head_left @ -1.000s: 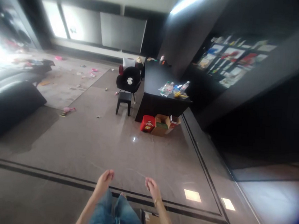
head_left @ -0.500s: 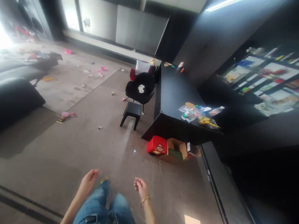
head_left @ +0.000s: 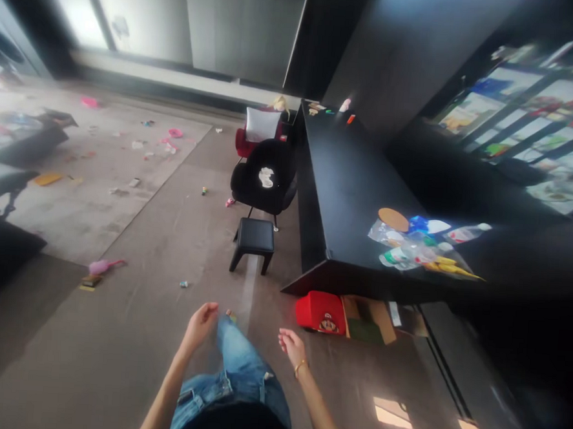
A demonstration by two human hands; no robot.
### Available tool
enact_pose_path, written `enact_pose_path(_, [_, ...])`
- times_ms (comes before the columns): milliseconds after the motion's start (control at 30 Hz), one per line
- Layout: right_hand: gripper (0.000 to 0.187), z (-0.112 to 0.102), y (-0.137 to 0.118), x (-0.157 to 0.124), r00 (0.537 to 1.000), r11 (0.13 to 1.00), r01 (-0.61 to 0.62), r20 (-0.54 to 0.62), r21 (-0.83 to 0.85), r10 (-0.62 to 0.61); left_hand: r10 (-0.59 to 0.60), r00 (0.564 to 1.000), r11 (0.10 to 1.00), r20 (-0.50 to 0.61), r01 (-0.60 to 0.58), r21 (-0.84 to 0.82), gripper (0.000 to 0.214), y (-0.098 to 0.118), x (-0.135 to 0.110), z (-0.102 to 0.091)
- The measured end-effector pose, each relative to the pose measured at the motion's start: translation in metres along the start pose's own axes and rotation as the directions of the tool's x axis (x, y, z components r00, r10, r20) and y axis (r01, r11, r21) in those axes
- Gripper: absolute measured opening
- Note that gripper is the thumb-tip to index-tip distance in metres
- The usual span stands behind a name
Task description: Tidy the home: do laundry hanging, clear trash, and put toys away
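My left hand [head_left: 202, 323] hangs over the floor in front of my jeans, its fingers curled in together with nothing visible in them. My right hand [head_left: 292, 345], with a gold bracelet [head_left: 300, 367] at the wrist, is half curled with the fingers loosely apart and holds nothing. Neither hand touches anything. Ahead stand a small black stool [head_left: 254, 237] and a black chair [head_left: 265, 176] with a crumpled white thing [head_left: 266, 177] on its seat. The red box with a cartoon face [head_left: 321, 311] is nearest my right hand.
A long black table [head_left: 351, 179] bears plastic bottles, bags and bananas [head_left: 451, 268]. Beside the red box lies an open cardboard box [head_left: 370, 317]. Toys and scraps litter the floor and rug [head_left: 121, 217], among them a pink thing [head_left: 101, 266]. A red chair holds a white cushion [head_left: 261, 125].
I have moved forward, so the stool, table and red box look nearer. My legs have shifted in stride. Both hands stay empty in front of me.
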State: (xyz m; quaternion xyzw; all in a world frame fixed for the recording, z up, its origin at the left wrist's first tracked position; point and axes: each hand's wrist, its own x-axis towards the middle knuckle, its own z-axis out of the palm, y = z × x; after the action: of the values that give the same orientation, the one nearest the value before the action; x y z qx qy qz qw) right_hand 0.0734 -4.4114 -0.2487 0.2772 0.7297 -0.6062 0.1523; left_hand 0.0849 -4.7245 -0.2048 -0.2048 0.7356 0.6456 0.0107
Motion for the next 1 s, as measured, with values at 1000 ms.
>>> enact_pose_path(1000, [0.025, 0.288, -0.412, 0.712, 0.992, 0.988, -0.083, -0.109, -0.133, 0.069, -0.214, 0.919, 0.9, 0.33, 0.055, 0.431, 0.04, 0.159, 0.749, 0.032])
